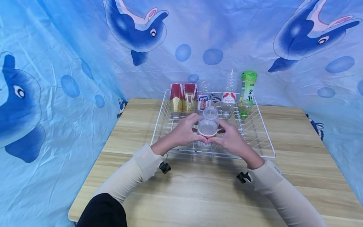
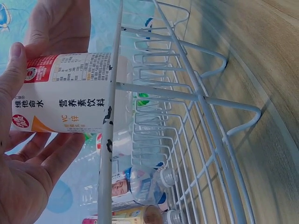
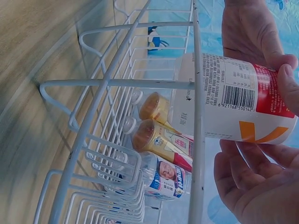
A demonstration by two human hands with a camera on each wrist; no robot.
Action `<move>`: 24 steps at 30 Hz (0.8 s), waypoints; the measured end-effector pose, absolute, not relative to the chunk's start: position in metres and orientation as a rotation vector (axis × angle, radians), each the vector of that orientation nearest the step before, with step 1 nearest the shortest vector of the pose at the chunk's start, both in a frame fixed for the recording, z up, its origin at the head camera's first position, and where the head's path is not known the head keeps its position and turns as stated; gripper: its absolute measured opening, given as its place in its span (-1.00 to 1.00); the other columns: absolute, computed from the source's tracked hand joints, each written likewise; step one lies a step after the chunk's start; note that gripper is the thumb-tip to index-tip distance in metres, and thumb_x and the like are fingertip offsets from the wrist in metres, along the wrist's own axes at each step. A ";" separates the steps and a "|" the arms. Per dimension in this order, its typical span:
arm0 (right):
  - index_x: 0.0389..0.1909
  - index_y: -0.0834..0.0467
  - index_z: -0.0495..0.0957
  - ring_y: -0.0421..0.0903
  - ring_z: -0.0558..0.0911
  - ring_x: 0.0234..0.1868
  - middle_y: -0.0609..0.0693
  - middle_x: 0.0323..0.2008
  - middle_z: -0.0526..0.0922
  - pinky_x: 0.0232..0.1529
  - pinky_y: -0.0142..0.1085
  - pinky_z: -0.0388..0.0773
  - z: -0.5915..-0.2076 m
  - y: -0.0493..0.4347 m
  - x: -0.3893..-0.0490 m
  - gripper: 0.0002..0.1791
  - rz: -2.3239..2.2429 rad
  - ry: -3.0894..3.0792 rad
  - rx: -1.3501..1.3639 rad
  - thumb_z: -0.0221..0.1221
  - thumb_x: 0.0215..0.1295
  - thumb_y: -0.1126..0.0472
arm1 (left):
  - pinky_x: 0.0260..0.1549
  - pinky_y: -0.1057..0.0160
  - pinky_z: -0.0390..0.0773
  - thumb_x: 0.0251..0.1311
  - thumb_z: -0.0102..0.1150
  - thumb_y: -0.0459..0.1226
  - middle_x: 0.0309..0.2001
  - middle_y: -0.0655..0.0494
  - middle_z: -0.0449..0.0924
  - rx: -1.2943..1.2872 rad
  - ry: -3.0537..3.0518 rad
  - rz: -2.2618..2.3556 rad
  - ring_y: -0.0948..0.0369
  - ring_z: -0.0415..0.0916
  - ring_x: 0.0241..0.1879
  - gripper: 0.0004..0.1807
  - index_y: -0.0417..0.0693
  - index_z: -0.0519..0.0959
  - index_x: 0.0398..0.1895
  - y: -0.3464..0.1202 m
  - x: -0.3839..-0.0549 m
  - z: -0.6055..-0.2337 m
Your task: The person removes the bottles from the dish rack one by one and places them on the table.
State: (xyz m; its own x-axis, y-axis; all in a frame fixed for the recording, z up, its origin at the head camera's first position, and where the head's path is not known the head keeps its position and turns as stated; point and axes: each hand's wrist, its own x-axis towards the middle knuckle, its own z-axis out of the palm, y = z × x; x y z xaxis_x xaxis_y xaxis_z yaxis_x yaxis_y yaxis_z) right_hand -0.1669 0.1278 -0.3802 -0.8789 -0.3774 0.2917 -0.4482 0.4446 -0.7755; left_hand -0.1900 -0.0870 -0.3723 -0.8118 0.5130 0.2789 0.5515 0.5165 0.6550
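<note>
Both hands hold one bottle (image 1: 208, 128) with a white, red and orange label near the front of a white wire rack. My left hand (image 1: 187, 130) curves round its left side and my right hand (image 1: 230, 137) round its right, thumbs meeting on the near side. Its clear top shows from above in the head view, with a clear ring beyond. In the left wrist view the label (image 2: 65, 93) lies beside the rack's front rail (image 2: 106, 116), the bottle's lower end behind that rail. The right wrist view shows a barcode on the label (image 3: 233, 95).
Inside the wire rack (image 1: 267, 138), along its back, stand two red-and-gold bottles (image 1: 176, 97), a clear bottle with a blue-and-white label (image 1: 204, 102), a clear one with a red-and-white label (image 1: 228, 97) and a green bottle (image 1: 247, 93). The rack sits on a wooden table (image 1: 198, 192) before a dolphin-print curtain (image 1: 232, 31).
</note>
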 end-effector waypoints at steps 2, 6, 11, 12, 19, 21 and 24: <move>0.28 0.12 0.37 0.00 0.58 -0.10 0.07 0.02 0.56 -0.13 -0.04 0.60 -0.380 0.128 -0.167 -0.11 1.451 -2.607 0.736 0.47 -0.14 -0.05 | -0.10 0.12 0.55 -0.41 0.57 0.11 0.04 0.17 0.45 -0.942 -2.696 -1.196 0.25 0.44 -0.07 -0.02 -0.01 0.44 0.22 -0.087 -0.190 -0.372; 0.28 0.10 0.37 -0.01 0.57 -0.06 0.06 0.03 0.55 -0.10 -0.07 0.59 -0.378 0.129 -0.166 -0.11 1.474 -2.621 0.713 0.46 -0.12 -0.06 | -0.08 0.13 0.54 -0.39 0.55 0.12 0.10 0.15 0.43 -0.928 -2.745 -1.178 0.23 0.44 -0.01 0.07 0.06 0.33 0.34 -0.087 -0.189 -0.372; 0.26 0.09 0.40 -0.02 0.56 -0.05 0.03 0.00 0.56 -0.09 -0.07 0.58 -0.377 0.132 -0.164 -0.18 1.492 -2.608 0.698 0.45 -0.08 -0.04 | -0.05 0.08 0.52 -0.38 0.44 0.29 0.15 0.13 0.38 -0.957 -2.815 -1.103 0.14 0.40 0.08 0.24 0.19 0.10 0.47 -0.092 -0.190 -0.375; 0.25 0.09 0.41 -0.02 0.55 -0.05 0.02 0.00 0.56 -0.09 -0.06 0.57 -0.377 0.133 -0.164 -0.19 1.496 -2.600 0.697 0.45 -0.07 -0.03 | -0.04 0.07 0.52 -0.39 0.42 0.32 0.15 0.13 0.37 -0.962 -2.827 -1.089 0.14 0.39 0.09 0.26 0.21 0.07 0.48 -0.093 -0.190 -0.376; 0.26 0.03 0.40 0.00 0.55 -0.07 -0.01 -0.02 0.57 -0.11 -0.05 0.57 -0.377 0.140 -0.165 -0.18 1.529 -2.597 0.639 0.45 -0.08 -0.07 | 0.10 -0.12 0.39 -0.45 0.32 0.43 0.32 0.07 0.22 -0.911 -2.913 -0.968 0.09 0.25 0.25 0.31 0.31 -0.01 0.50 -0.106 -0.190 -0.383; 0.27 0.03 0.40 0.01 0.56 -0.08 0.00 -0.03 0.56 -0.11 -0.05 0.57 -0.378 0.142 -0.165 -0.17 1.530 -2.610 0.616 0.45 -0.09 -0.08 | 0.13 -0.15 0.34 -0.48 0.25 0.48 0.38 0.04 0.16 -0.891 -2.932 -0.907 0.05 0.19 0.30 0.33 0.31 -0.01 0.50 -0.110 -0.189 -0.384; 0.25 0.06 0.40 0.02 0.55 -0.07 0.03 -0.03 0.55 -0.11 -0.04 0.57 -0.378 0.143 -0.165 -0.18 1.529 -2.618 0.597 0.45 -0.08 -0.06 | 0.16 -0.14 0.30 -0.49 0.18 0.53 0.40 0.04 0.12 -0.869 -2.950 -0.832 0.05 0.14 0.33 0.33 0.27 0.00 0.50 -0.118 -0.185 -0.386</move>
